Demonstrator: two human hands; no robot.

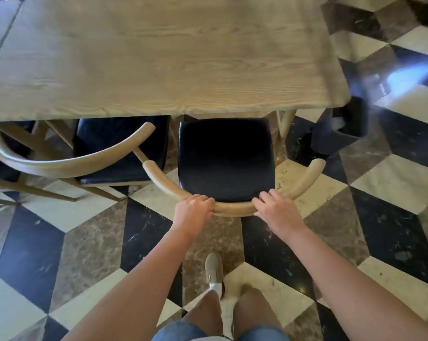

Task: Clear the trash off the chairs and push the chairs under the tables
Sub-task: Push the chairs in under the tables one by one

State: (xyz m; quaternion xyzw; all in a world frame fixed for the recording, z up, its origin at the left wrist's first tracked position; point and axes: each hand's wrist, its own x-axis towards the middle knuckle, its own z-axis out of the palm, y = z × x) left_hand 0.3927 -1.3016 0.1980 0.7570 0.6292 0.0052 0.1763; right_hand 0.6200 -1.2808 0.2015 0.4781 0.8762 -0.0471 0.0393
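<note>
A wooden chair with a dark cushioned seat (pixel 225 158) stands in front of me at the near edge of a light wooden table (pixel 158 57). Its seat is bare, with the front edge just under the tabletop. My left hand (pixel 193 209) and my right hand (pixel 276 209) both grip the curved wooden backrest rail (pixel 233 209), one on each side of its middle. A second chair of the same kind (pixel 119 148) sits to the left, its seat partly under the table and its curved backrest (pixel 60 161) swung out toward me.
A dark bin (pixel 340 129) stands on the floor by the table's right corner. The floor (pixel 85 247) is patterned in black, cream and brown tiles. My feet (pixel 214 269) are just behind the chair.
</note>
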